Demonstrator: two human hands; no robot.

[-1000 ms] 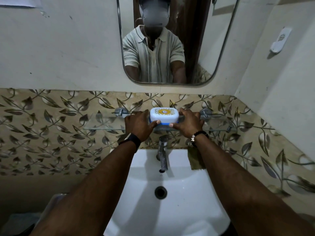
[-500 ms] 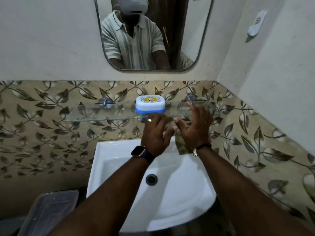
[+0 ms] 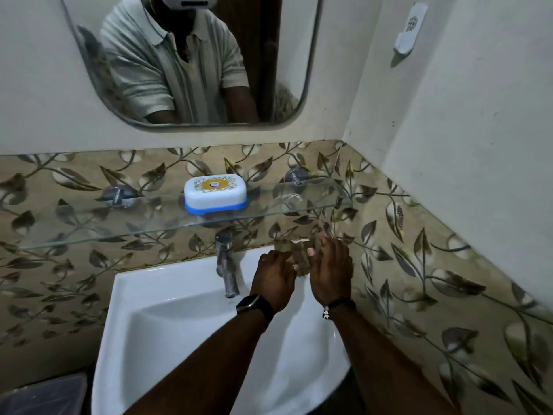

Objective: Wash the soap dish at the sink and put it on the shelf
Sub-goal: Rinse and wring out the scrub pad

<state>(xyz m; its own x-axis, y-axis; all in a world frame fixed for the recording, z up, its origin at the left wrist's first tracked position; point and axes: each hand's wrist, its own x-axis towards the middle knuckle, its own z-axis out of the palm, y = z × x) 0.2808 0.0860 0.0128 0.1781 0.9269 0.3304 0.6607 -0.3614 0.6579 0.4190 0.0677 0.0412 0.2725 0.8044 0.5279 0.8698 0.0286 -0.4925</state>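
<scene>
Dish (image 3: 215,193) released onto the shelf (image 3: 89,232), task apparently done; left hand (image 3: 273,278) and right hand (image 3: 330,271) now grip a brown pad (image 3: 299,256) below.

White soap dish (image 3: 215,193), blue base, yellow medallion; white sink (image 3: 167,322); leaf-patterned tiles (image 3: 419,235)

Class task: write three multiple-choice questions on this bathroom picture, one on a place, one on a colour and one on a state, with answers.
1. The soap dish stands: A on the glass shelf; B on the floor; C in a drawer.
2. The band round its base is: A red; B blue; C green.
3. Its lid is: A off; B half open; C shut.
Answers: A, it sits on the clear shelf; B, a blue strip shows under the white lid; C, the lid covers the base fully.
</scene>
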